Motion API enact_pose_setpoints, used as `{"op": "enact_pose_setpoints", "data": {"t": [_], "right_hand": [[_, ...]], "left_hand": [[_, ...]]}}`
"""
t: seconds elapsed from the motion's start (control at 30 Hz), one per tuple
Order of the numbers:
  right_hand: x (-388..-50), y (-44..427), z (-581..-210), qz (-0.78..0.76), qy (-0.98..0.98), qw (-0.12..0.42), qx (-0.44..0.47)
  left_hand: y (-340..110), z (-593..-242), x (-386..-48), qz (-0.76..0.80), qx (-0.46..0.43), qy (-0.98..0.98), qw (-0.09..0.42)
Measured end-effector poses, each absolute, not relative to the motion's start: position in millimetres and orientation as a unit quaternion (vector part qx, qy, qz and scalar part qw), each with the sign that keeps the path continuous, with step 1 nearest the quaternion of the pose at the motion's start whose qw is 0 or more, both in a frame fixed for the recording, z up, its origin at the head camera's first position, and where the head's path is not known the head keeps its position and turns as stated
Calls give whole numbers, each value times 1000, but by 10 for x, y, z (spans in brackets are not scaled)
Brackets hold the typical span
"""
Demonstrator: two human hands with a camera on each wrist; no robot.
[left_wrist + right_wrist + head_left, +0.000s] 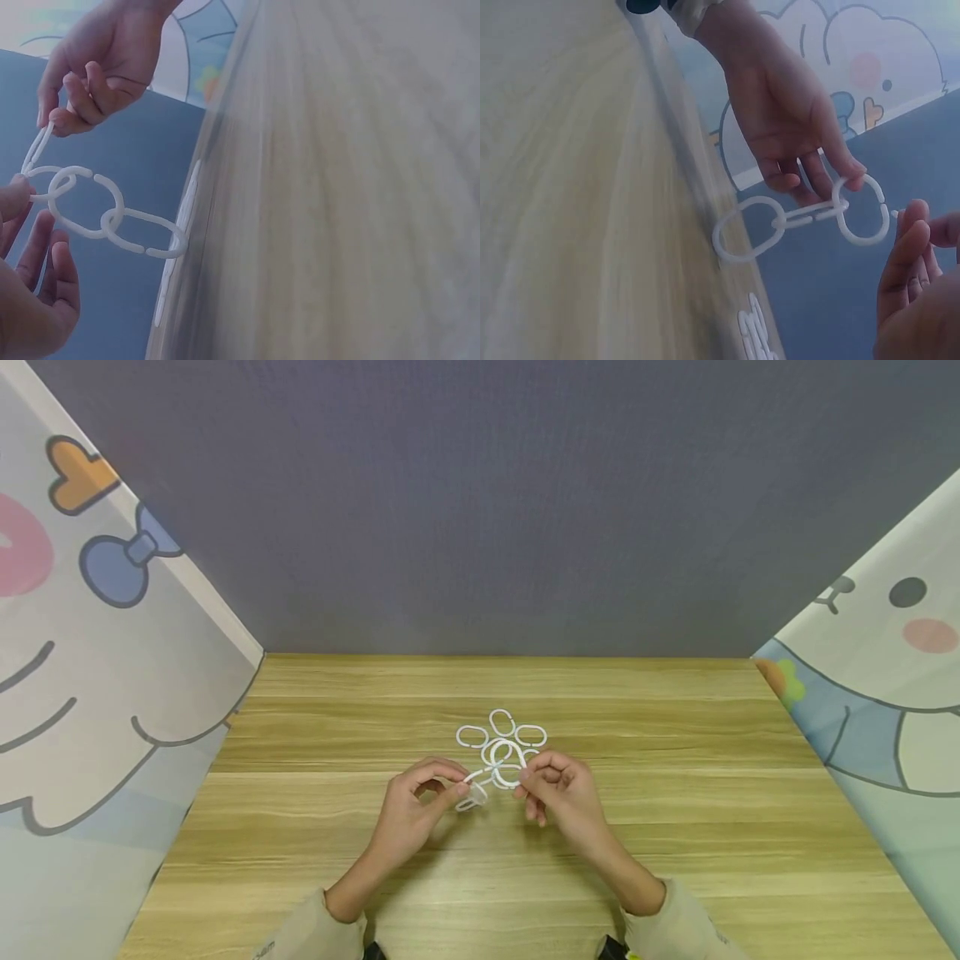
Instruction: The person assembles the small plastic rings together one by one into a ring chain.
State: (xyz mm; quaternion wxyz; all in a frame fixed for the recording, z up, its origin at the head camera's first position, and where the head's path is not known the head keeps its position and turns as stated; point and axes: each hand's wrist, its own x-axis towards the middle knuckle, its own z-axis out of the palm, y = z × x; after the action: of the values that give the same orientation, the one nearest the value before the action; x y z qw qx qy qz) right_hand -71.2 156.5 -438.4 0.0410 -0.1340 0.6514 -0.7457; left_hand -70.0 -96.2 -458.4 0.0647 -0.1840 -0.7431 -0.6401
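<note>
My left hand point(412, 806) pinches one end link of a short chain of open white plastic oval links point(114, 193). In the right wrist view two further links point(748, 260) hang from it over the tabletop. Between thumb and fingertips, my right hand point(564, 792) pinches another white link point(519, 748), close beside the left hand's link. In the left wrist view that link is seen nearly edge-on, its lower end close to the left fingertips. Whether the two links are hooked together I cannot tell.
Several loose white links point(532, 726) lie spread on the wooden table point(645, 718) just beyond my hands. A grey panel point(495, 527) rises at the table's back edge. Cartoon-printed panels point(187, 660) border the left and right sides.
</note>
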Motion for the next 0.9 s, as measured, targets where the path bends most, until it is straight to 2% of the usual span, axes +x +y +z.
{"op": "enact_pose_setpoints", "data": {"t": [0.47, 0.9], "right_hand": [[-689, 1508, -4426, -724, 674, 46, -140], [-697, 1519, -4457, -712, 687, 80, -124]], "left_hand": [[-935, -4601, -684, -637, -193, -744, 52], [-943, -4632, -711, -632, -195, -747, 63]]}}
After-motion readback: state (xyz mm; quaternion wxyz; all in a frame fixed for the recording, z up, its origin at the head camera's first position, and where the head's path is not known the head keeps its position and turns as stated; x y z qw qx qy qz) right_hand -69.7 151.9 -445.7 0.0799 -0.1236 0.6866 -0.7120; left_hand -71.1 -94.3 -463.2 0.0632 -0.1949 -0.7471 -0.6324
